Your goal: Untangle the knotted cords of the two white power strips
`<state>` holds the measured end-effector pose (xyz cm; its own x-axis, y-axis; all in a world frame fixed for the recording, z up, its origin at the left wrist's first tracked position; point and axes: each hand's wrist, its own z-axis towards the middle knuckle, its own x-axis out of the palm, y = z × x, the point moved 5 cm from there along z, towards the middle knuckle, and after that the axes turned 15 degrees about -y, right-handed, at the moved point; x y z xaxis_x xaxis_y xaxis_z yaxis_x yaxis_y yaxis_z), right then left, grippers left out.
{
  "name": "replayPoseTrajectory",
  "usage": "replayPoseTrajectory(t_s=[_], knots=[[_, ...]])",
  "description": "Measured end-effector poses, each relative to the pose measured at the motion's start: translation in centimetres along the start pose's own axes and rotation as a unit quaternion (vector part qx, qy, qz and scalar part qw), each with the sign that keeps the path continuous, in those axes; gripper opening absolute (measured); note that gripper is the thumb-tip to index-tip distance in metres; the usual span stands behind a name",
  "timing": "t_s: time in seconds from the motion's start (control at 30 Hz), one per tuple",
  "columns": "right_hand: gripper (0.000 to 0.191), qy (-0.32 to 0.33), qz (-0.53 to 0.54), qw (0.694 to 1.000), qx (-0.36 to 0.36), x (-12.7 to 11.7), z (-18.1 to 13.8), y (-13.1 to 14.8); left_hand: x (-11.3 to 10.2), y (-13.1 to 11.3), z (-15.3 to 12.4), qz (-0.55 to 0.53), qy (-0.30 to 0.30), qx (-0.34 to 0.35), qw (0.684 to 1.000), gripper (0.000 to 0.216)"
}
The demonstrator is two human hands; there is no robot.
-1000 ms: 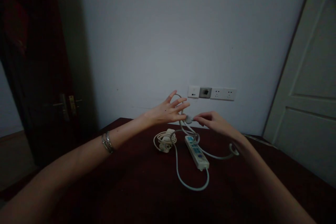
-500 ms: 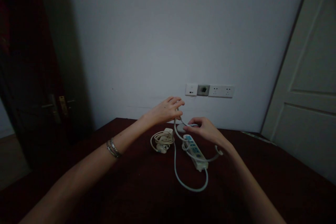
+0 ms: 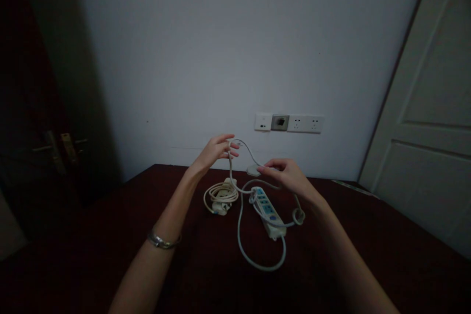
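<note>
A white power strip (image 3: 268, 208) with blue socket faces lies on the dark red table, and its white cord (image 3: 240, 225) loops in front of it and rises to both hands. My left hand (image 3: 217, 151) has the cord between its fingers, held up above the table. Farther right, my right hand (image 3: 287, 174) pinches another stretch of the same cord between thumb and fingertips. An arch of cord spans the gap between the hands. Near my right wrist the cord's coiled end (image 3: 299, 216) hangs, its details blurred.
Left of the strip lies a second white power strip (image 3: 222, 206) with its cream cord (image 3: 217, 191) bundled around it. A round white disc (image 3: 253, 170) sits at the table's back. Wall sockets (image 3: 304, 123) are behind; a door (image 3: 423, 132) stands at right.
My left hand has moved left with the cord, widening the gap to my right hand and opening an arch of cord between them. The view has shifted slightly.
</note>
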<state>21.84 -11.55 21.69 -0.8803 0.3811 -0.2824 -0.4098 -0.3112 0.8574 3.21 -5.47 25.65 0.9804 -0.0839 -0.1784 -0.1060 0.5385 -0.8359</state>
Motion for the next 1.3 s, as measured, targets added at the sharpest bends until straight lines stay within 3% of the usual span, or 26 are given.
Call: replayPoseTrajectory(t_s=[0.17,0.43,0.5,0.57,0.73,0.8,0.9,1.07,1.17,1.3], knots=[[0.037,-0.008,0.004,0.999,0.034,-0.6,0.0,0.0,0.2,2.8,-1.2,-0.06,0.019,-0.074,0.995,0.044],[0.037,-0.002,0.104,0.993,0.059,-1.3,-0.1,0.2,1.7,6.0,-0.7,-0.184,0.035,-0.062,0.98,0.035],[0.038,-0.014,0.163,0.984,0.071,-1.3,0.0,0.2,3.1,7.7,-0.9,-0.18,0.064,-0.089,0.977,0.041],[0.039,-0.031,0.228,0.969,0.086,-1.3,0.2,0.0,4.5,9.1,-1.5,-0.18,0.129,-0.117,0.968,0.046],[0.042,-0.101,0.347,0.924,0.125,-1.9,1.0,-0.7,6.4,11.2,-3.7,-0.241,0.292,-0.187,0.906,0.061],[0.041,-0.106,0.39,0.904,0.14,-2.0,1.3,-0.9,6.6,11.8,-4.0,-0.271,0.306,-0.2,0.89,0.059],[0.038,-0.102,0.424,0.888,0.143,-2.0,1.7,-1.5,6.7,12.6,-3.8,-0.289,0.284,-0.196,0.893,0.05],[0.035,-0.157,0.36,0.917,0.064,-2.5,2.3,-2.6,6.8,13.0,-2.8,-0.277,0.188,-0.176,0.926,0.048],[0.051,-0.207,0.215,0.954,-0.033,-3.0,2.3,-2.6,6.9,12.7,-2.6,-0.255,0.134,-0.164,0.943,0.046],[0.03,-0.233,-0.002,0.958,-0.168,-2.8,2.1,-2.5,7.2,12.3,-2.7,-0.201,0.117,-0.165,0.958,0.043]])
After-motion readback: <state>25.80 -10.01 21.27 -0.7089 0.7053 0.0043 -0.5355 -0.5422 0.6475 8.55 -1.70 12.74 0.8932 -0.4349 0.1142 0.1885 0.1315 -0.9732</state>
